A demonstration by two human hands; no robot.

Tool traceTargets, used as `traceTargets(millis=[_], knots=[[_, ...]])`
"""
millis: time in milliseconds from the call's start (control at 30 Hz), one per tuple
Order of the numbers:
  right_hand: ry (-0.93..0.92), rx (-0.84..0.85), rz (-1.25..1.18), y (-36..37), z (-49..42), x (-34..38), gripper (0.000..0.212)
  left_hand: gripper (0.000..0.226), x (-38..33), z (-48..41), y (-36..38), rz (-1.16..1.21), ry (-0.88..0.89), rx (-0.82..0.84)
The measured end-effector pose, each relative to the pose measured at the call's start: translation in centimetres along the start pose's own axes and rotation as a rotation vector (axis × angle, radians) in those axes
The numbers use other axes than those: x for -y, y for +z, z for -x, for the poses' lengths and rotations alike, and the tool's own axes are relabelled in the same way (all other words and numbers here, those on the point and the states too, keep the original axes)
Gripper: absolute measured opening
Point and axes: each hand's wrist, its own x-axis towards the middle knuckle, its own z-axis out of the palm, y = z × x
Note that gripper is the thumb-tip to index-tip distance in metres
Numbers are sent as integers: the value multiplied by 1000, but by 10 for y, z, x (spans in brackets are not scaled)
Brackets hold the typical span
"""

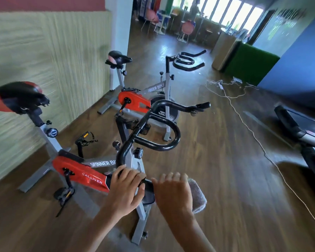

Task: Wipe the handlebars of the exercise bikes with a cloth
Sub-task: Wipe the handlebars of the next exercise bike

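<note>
Here, left hand: fingers and thumb curled round the end of the near handlebars, gripping the black bar.
Right hand: fingers curled tight, holding the cloth at that same bar end, just beside the left hand; a short stretch of black bar shows between the two hands.
Cloth: one, grey and fuzzy, bunched under the right hand, its edge sticking out past the hand's right side; the hand hides whether it wraps the bar.
Near bike: grey frame, red cover, directly below the hands.
Far bike: same make, standing behind the near one along the ribbed wall.
Far handlebars: black, with no hand on them.
Count of bikes: two.
Count of handlebar sets: two, both black loops with forward horns.
Count of saddles: two, black and red, one on each bike.
Cable: white, trailing across the wooden floor to the right of the bikes.
Right edge: a black machine, partly cut off, kind unclear.
</note>
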Motion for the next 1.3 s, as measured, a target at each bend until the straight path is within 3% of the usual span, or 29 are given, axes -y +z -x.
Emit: traceTargets(millis=[133, 533, 733, 833, 967, 1067, 1167, 1300], knots=[[49, -258, 56, 18, 14, 6, 45, 35, 6, 1, 17, 3, 32, -168], [16, -1106, 102, 72, 14, 9, 38, 35, 21, 8, 42, 2, 226, -456], [-135, -1519, 98, 112, -5, 8, 31, 37, 29, -1, 53, 37, 286, -598], [-149, -1704, 75, 134, -26, 0, 38, 36, 29, -4, 56, 34, 277, -624], [-6, -1912, -285, 138, -50, 12, 41, 40, 28, -3, 56, 7, 264, -617], [46, -1996, -838, 128, -54, 36, 50, 43, 27, -1, 54, -10, 263, -585], [13, -1907, -1366, 122, -46, 71, 55, 39, 26, 0, 51, -21, 268, -560], [-19, -1866, -1599, 109, -34, 63, 56, 40, 29, 2, 48, -23, 274, -504]])
